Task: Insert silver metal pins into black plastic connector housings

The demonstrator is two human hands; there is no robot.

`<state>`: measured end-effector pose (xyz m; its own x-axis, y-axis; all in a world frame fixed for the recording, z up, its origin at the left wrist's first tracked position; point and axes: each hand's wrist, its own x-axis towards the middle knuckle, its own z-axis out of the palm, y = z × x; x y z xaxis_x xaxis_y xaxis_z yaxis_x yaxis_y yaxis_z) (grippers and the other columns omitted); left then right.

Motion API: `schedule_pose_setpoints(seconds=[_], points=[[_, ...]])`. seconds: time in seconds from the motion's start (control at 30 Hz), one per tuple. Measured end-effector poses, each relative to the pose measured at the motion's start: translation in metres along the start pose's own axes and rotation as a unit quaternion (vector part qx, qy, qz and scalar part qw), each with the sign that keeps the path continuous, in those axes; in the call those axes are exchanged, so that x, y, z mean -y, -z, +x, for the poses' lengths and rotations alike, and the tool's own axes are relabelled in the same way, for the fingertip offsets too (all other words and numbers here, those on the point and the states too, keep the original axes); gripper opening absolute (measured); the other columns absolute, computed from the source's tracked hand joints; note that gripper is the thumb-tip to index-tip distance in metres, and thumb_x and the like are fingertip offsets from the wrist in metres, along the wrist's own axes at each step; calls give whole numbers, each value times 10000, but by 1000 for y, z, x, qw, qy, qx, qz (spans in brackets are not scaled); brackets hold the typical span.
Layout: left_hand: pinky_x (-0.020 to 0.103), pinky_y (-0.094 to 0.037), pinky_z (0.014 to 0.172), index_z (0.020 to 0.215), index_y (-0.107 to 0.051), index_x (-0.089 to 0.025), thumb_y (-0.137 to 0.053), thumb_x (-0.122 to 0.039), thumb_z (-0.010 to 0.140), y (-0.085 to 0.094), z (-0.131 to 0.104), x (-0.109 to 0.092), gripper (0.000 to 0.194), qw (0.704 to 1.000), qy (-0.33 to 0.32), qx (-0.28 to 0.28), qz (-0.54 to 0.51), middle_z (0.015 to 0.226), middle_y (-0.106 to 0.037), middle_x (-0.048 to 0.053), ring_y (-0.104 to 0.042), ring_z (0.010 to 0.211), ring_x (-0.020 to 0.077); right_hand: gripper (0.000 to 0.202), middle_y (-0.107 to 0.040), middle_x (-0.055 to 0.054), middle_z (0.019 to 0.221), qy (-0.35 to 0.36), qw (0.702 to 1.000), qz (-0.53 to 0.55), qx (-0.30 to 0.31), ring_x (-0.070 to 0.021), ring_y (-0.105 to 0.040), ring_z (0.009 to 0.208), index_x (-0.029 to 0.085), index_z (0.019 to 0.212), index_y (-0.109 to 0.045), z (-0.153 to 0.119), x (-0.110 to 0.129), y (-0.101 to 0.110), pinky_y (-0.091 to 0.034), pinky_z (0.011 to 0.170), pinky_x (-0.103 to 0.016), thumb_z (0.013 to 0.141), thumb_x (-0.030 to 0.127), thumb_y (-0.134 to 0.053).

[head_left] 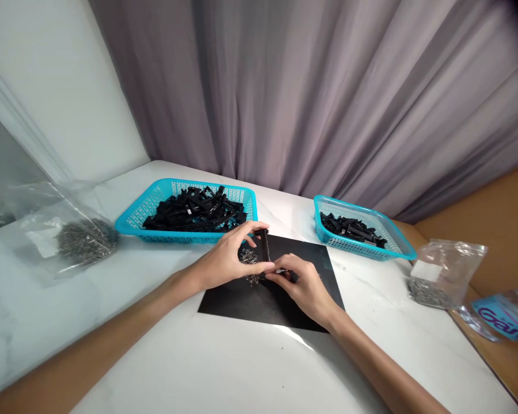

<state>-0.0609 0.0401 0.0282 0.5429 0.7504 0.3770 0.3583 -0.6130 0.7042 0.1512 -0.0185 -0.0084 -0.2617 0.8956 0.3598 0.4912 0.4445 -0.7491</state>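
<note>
Between the thumb and fingers of my left hand (pixel 231 256) is a narrow black plastic part (pixel 265 246), held upright above a black mat (pixel 263 307). My right hand (pixel 302 282) is closed in a pinch at the lower end of that part, close to my left thumb. Something small and pale shows at its fingertips, too small to name. Beside the black part, a pile of small shiny metal pieces (pixel 250 264) lies on the mat, partly hidden by my left hand.
Behind my left hand stands a blue basket (pixel 176 234) of black plastic parts; a second blue basket (pixel 371 250) with similar parts stands at the right. Clear bags of small metal pieces lie left (pixel 86 241) and right (pixel 429 290). A plastic bottle (pixel 505 315) lies at the right edge.
</note>
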Motion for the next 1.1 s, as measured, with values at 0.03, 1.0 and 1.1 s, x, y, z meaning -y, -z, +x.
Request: schedule_pose_setpoints(seconds=[0.03, 1.0, 1.1], points=[[453, -577, 943, 1347, -520, -259, -838, -426, 786, 0, 0, 0, 667, 1000, -3, 2, 0, 1330, -604, 78, -675, 1016, 243, 60, -699, -16, 884, 5, 1000, 13, 2, -175, -597, 772, 235, 886, -731, 1, 0, 1, -451, 687, -293, 939, 231, -704], [455, -526, 1058, 1345, -545, -270, -855, -375, 765, -14, -8, -2, 666, 993, -80, 46, 68, 1273, -617, 59, -619, 1163, 265, 159, -727, -32, 894, -109, 985, 134, -15, -164, -587, 737, 216, 875, -769, -13, -6, 22, -429, 658, -287, 880, 375, -763], [467, -542, 1037, 1353, -545, -274, -850, -374, 770, -17, -9, 0, 665, 994, -70, 50, 64, 1273, -615, 64, -641, 1122, 264, 146, -693, -19, 889, -90, 989, 118, -24, -140, -524, 693, 219, 854, -768, -13, -4, 25, -394, 624, -277, 874, 364, -772]])
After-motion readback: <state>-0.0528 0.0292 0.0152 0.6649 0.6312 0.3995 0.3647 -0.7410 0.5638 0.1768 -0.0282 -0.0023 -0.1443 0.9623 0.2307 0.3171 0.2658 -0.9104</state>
